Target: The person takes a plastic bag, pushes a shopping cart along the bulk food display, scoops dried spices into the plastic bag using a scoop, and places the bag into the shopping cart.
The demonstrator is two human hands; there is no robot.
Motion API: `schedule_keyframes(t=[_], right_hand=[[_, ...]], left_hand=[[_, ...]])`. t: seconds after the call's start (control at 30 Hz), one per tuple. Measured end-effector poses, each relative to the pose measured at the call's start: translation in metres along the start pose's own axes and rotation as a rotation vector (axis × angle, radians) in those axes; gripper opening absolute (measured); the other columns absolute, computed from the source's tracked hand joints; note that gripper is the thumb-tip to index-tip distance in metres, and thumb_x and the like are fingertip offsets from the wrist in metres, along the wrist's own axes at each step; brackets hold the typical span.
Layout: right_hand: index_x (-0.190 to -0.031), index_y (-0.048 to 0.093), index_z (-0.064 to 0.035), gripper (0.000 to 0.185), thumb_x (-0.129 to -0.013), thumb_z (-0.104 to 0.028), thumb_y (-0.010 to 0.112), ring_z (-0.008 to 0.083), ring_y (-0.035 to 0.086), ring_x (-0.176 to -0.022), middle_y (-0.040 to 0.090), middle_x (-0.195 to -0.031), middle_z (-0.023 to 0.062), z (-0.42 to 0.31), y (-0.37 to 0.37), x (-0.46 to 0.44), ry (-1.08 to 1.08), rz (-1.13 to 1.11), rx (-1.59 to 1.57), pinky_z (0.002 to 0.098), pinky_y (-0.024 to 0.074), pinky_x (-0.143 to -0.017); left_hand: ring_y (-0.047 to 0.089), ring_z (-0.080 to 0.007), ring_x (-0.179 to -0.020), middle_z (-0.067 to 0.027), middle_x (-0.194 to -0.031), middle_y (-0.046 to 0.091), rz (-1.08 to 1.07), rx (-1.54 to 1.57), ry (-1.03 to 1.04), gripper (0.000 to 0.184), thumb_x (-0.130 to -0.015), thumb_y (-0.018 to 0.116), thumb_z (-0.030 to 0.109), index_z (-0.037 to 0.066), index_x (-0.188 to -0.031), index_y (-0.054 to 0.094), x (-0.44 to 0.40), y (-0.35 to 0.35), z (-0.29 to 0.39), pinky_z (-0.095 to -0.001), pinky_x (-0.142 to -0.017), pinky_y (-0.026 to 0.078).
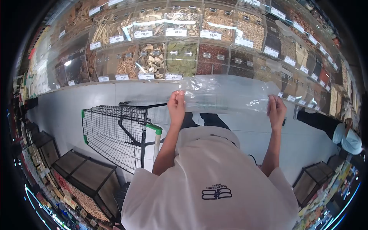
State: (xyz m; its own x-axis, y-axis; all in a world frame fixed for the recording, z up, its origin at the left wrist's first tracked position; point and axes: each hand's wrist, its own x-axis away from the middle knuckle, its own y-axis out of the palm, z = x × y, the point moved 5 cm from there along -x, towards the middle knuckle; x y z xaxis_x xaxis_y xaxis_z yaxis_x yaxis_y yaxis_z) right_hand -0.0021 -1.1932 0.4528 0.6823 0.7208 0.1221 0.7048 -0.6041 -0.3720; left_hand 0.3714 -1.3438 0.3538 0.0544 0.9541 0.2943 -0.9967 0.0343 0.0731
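A clear plastic bag [226, 94] is stretched out flat between my two hands, in front of the bulk bins. My left hand [176, 103] pinches its left end, thumb and fingers pressed together. At the other end my right hand [276, 108] grips the plastic the same way. The bag looks thin and wrinkled, with nothing visible in it. Behind it the lower bins partly show, among them one of dried green leaves [181, 57] and one of dark red grains [212, 57].
A wire shopping cart [109, 134] with green corners stands on the pale floor to my left. Clear bins with price tags [176, 32] fill the shelf ahead. Behind on the left is a dark-framed display bin [82, 172]. Another person [326, 126] is at far right.
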Motion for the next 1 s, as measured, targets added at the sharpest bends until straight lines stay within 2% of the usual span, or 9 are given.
schedule_keyframes(t=[0.17,0.23,0.3,0.37,0.47,0.57,0.67,0.87,1.0], right_hand=[[-0.090,0.066,-0.0013,0.024,-0.100,-0.021,0.056,0.0028,0.042,-0.051,0.048,-0.060,-0.0041,-0.022,0.019,0.005,-0.128,0.081,-0.110,0.0211,0.0319,-0.044],[-0.080,0.060,-0.0012,0.029,-0.101,-0.021,0.055,0.0035,0.037,-0.052,0.046,-0.060,-0.0046,-0.012,0.038,0.011,-0.052,0.202,-0.124,0.0224,0.0301,-0.045],[-0.075,0.053,0.0000,0.030,-0.098,-0.018,0.057,0.0111,0.033,-0.052,0.040,-0.056,0.0071,-0.001,0.073,0.023,-0.247,0.104,0.165,0.0287,0.0321,-0.047],[-0.083,0.062,-0.0011,0.020,-0.096,-0.016,0.059,0.0192,0.035,-0.050,0.041,-0.060,0.0168,0.006,0.099,0.037,-0.301,0.028,0.136,0.0316,0.0363,-0.048],[-0.082,0.064,0.0013,0.025,-0.096,-0.019,0.062,0.0073,0.032,-0.053,0.041,-0.055,0.0019,0.051,0.083,0.034,0.027,0.220,-0.075,0.0258,0.0309,-0.048],[-0.077,0.062,-0.0011,0.032,-0.099,-0.024,0.059,0.0017,0.030,-0.053,0.039,-0.059,-0.0089,0.071,0.074,0.034,0.049,0.217,-0.138,0.0226,0.0246,-0.046],[-0.079,0.062,-0.0023,0.032,-0.101,-0.025,0.057,0.0001,0.032,-0.051,0.040,-0.058,-0.0087,0.075,0.056,0.027,0.153,0.197,-0.390,0.0209,0.0249,-0.044],[-0.083,0.064,-0.0028,0.031,-0.101,-0.027,0.055,-0.0001,0.035,-0.047,0.044,-0.058,-0.0081,0.063,0.021,0.003,0.058,0.197,-0.365,0.0204,0.0255,-0.041],[-0.092,0.066,-0.0021,0.031,-0.102,-0.029,0.053,0.0009,0.036,-0.048,0.045,-0.059,-0.0076,0.044,0.007,-0.007,0.151,0.162,-0.461,0.0201,0.0264,-0.043]], left_hand=[[0.034,0.0004,-0.058,0.0097,-0.070,0.044,0.030,0.073,0.129,0.017,-0.099,0.057,0.020,0.004,-0.096,0.063,-0.022,-0.011,0.039,-0.0185,-0.049,0.026],[0.033,0.0003,-0.059,0.0099,-0.070,0.044,0.004,-0.070,0.222,0.017,-0.099,0.057,0.019,0.003,-0.097,0.063,-0.024,-0.004,0.035,-0.0189,-0.050,0.025],[0.031,0.0000,-0.061,0.0101,-0.071,0.043,-0.169,-0.215,0.191,0.017,-0.099,0.056,0.017,0.001,-0.097,0.063,-0.018,0.013,0.028,-0.0187,-0.052,0.024],[0.032,-0.0003,-0.063,0.0097,-0.072,0.045,-0.073,-0.217,0.254,0.018,-0.099,0.056,0.017,0.001,-0.096,0.063,-0.031,0.001,0.011,-0.0186,-0.054,0.026],[0.035,-0.0011,-0.066,0.0086,-0.076,0.048,0.100,-0.179,0.113,0.019,-0.100,0.055,0.017,0.001,-0.095,0.063,-0.062,-0.052,-0.004,-0.0186,-0.058,0.030],[0.031,-0.0005,-0.064,0.0104,-0.072,0.044,-0.004,-0.212,0.170,0.020,-0.101,0.055,0.021,0.003,-0.097,0.064,-0.057,-0.031,0.030,-0.0178,-0.057,0.026],[0.027,0.0006,-0.058,0.0121,-0.067,0.036,-0.065,-0.193,0.168,0.019,-0.102,0.054,0.022,0.006,-0.097,0.062,-0.051,-0.010,0.061,-0.0186,-0.051,0.020],[0.027,0.0009,-0.055,0.0123,-0.064,0.035,-0.135,-0.199,0.158,0.022,-0.101,0.055,0.025,0.005,-0.101,0.063,-0.034,0.039,0.101,-0.0194,-0.047,0.017],[0.028,0.0006,-0.057,0.0124,-0.067,0.039,-0.147,-0.305,0.121,0.025,-0.101,0.056,0.027,0.004,-0.104,0.066,-0.024,0.053,0.115,-0.0183,-0.051,0.019]])
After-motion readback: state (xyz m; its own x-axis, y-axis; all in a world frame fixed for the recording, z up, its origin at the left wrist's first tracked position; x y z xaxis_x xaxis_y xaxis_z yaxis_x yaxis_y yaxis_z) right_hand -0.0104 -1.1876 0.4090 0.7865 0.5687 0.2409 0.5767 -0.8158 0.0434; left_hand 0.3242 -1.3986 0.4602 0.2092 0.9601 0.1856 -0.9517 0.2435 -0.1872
